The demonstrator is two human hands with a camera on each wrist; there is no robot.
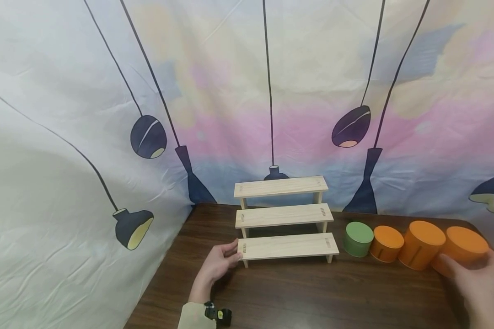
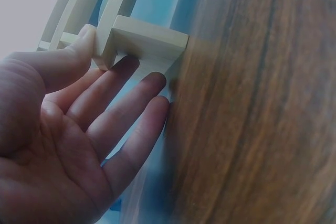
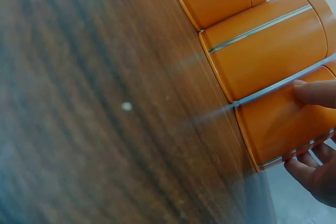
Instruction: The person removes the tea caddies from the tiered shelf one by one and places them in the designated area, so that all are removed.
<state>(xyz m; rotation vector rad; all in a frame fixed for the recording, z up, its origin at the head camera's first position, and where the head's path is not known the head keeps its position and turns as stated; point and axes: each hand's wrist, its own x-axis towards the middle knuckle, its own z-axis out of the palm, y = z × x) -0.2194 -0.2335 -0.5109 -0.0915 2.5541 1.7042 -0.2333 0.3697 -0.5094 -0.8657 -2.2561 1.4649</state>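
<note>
A three-tier wooden step shelf point(image 1: 287, 246) of pale wood stands on the dark table. My left hand point(image 1: 220, 262) pinches the left end of its lowest board; in the left wrist view the thumb lies against the board point(image 2: 107, 40) and the other fingers point(image 2: 128, 129) spread below, near the end support. On the right stand a green canister point(image 1: 358, 240), a small orange canister point(image 1: 386, 244) and a taller orange canister point(image 1: 421, 246). My right hand point(image 1: 479, 283) holds the rightmost orange canister point(image 3: 283, 119), thumb on one side and fingers round the other.
The brown wood-grain table point(image 1: 313, 297) extends in front of the shelf and canisters. Close behind hangs a pastel cloth point(image 1: 304, 114) printed with dark hanging lamps, and a pale stretch of cloth point(image 1: 45, 228) runs down the left side. The canisters stand in a tight row.
</note>
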